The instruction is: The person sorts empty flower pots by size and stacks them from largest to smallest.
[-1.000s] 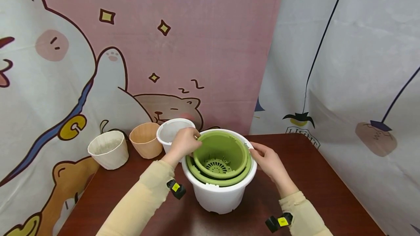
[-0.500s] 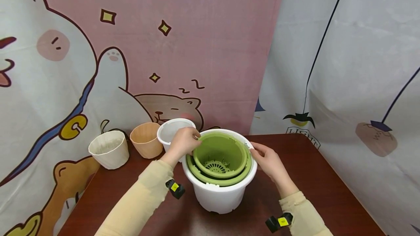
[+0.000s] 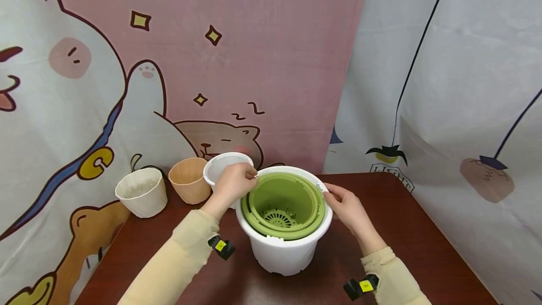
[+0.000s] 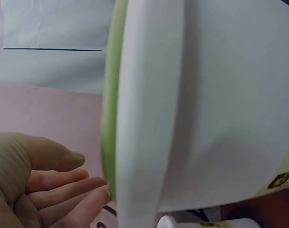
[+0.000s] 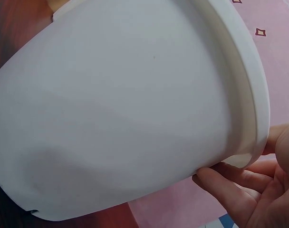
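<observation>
A large white flowerpot (image 3: 283, 254) stands upright on the table in the head view. Nested in it is a green flowerpot (image 3: 252, 226), with a smaller green flowerpot (image 3: 292, 194) with a slotted bottom inside that. My left hand (image 3: 234, 183) is at the upper left of the rims, thumb and fingers apart and loosely bent. In the left wrist view its fingertips are close to a green rim (image 4: 108, 142); whether they touch it I cannot tell. My right hand (image 3: 349, 207) pinches the white pot's rim on the right; some fingertips reach under the rim (image 5: 246, 95) in the right wrist view.
To the left stand a smaller white pot (image 3: 220, 167), an orange-tan pot (image 3: 190, 189) and a cream pot (image 3: 146, 199). The dark red-brown table (image 3: 394, 229) extends right and toward me. A printed pink-and-white cloth (image 3: 288, 60) hangs behind.
My left hand has let go of the smaller green pot and drawn slightly up and left. That pot now sits lower and more level inside the other green one. My right hand stays put.
</observation>
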### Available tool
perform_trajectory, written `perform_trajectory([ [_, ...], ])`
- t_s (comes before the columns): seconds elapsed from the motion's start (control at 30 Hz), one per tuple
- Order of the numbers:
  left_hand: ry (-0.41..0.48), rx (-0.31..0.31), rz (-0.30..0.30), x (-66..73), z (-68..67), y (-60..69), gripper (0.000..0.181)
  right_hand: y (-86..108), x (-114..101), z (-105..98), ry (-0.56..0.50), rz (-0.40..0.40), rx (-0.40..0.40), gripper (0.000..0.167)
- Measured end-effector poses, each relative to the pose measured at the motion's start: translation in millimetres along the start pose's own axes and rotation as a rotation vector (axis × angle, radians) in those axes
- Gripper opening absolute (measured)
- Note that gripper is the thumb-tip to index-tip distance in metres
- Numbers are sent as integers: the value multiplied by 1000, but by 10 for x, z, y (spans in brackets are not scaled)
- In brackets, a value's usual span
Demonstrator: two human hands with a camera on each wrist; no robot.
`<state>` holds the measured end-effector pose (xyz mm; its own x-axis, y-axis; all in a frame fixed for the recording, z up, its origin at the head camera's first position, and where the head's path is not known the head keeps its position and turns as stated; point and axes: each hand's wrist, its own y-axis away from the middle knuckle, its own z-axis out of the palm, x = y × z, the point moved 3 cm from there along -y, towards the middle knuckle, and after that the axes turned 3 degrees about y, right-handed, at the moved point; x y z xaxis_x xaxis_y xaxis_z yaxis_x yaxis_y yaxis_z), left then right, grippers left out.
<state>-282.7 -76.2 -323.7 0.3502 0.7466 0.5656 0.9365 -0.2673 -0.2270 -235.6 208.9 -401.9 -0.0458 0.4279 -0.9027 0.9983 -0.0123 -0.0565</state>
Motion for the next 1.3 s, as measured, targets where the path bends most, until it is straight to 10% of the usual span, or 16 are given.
perform_trajectory([
  [0.4,98,-3,93,-191,-175,90,31,3,-10,1,16,-6,0,45],
  [0.93,-65,70,269,-581,-195,124,35,-1,-3,-2,15,5,4,45],
  [1.3,-159,157,265,-858,-30,51,40,4,-1,1,5,9,2,46],
])
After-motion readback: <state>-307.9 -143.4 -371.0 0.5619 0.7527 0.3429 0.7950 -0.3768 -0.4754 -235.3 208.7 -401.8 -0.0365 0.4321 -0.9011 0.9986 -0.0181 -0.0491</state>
